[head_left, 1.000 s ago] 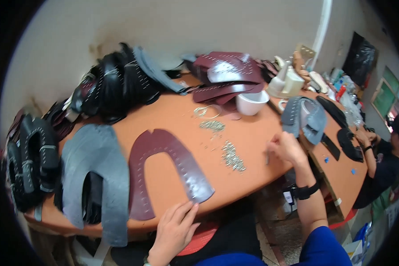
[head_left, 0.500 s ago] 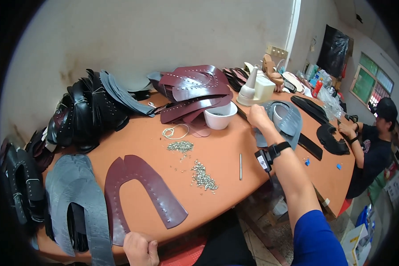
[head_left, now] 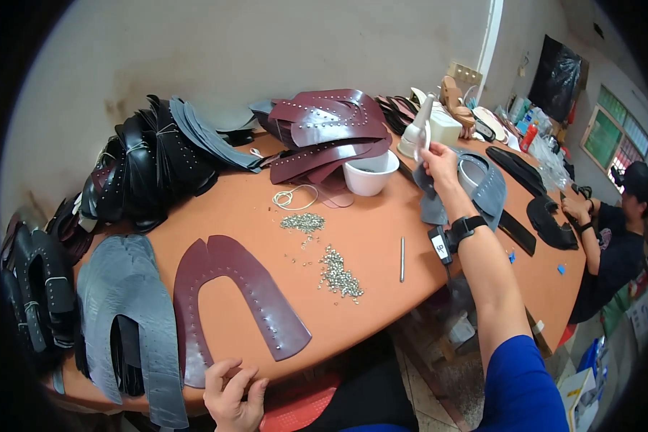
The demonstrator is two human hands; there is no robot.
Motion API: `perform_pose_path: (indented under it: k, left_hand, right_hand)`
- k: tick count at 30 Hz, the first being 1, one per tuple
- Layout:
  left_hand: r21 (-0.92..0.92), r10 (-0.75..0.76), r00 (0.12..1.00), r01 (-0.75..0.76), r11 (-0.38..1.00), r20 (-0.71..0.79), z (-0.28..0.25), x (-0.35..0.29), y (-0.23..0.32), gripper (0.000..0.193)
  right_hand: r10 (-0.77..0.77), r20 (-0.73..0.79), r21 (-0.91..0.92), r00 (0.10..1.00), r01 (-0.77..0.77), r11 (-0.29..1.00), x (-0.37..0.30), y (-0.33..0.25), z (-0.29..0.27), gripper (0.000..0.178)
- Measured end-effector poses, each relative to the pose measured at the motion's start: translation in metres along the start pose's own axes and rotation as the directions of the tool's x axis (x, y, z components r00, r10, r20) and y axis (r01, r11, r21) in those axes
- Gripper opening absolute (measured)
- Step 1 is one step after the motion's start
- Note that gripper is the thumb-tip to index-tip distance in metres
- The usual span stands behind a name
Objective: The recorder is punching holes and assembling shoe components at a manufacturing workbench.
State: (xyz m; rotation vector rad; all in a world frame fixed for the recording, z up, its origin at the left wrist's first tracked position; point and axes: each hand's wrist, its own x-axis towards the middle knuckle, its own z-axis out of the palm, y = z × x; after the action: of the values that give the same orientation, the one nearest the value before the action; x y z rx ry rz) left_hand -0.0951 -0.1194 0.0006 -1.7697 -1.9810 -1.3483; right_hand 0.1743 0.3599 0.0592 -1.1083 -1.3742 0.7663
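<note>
Beside the white bottle with a tall cone nozzle point(head_left: 419, 129), my right hand point(head_left: 441, 167) pinches a grey U-shaped leather piece point(head_left: 430, 209) near its edge, lifting part of it. More grey leather point(head_left: 489, 201) lies curved around a white round container point(head_left: 471, 173) there. At the near table edge, my left hand point(head_left: 234, 396) is open with fingers apart, holding nothing. Just beyond it a maroon U-shaped leather piece point(head_left: 227, 261) lies flat, with a row of small metal studs along its inner curve. A grey leather stack point(head_left: 122, 281) lies to its left.
Two piles of small metal rivets point(head_left: 340, 273) lie mid-table near a metal rod point(head_left: 402, 259). Behind stand a white bowl point(head_left: 371, 176), maroon studded pieces point(head_left: 331, 129) and black bundles point(head_left: 140, 173). At the right, a co-worker point(head_left: 605, 237) handles a black piece point(head_left: 552, 223).
My right hand has lifted part of the grey piece upward beside the bottle. My left hand's fingers have spread from a closed fist. The view has shifted slightly.
</note>
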Motion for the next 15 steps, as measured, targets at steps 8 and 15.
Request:
perform_pose_path:
  k: [8, 15]
  left_hand:
    - [-0.062, -0.01, 0.999, 0.013, 0.998, 0.045, 0.01, -0.003, 0.007, 0.021]
    - [-0.096, -0.02, 0.997, 0.027, 0.995, 0.071, 0.012, -0.005, 0.018, 0.019]
  right_hand:
    - [-0.065, 0.034, 0.346, 0.997, 0.049, 0.937, -0.014, -0.025, -0.012, 0.031]
    - [-0.242, 0.35, 0.383, 0.905, 0.098, 0.919, -0.165, -0.115, -0.024, 0.026]
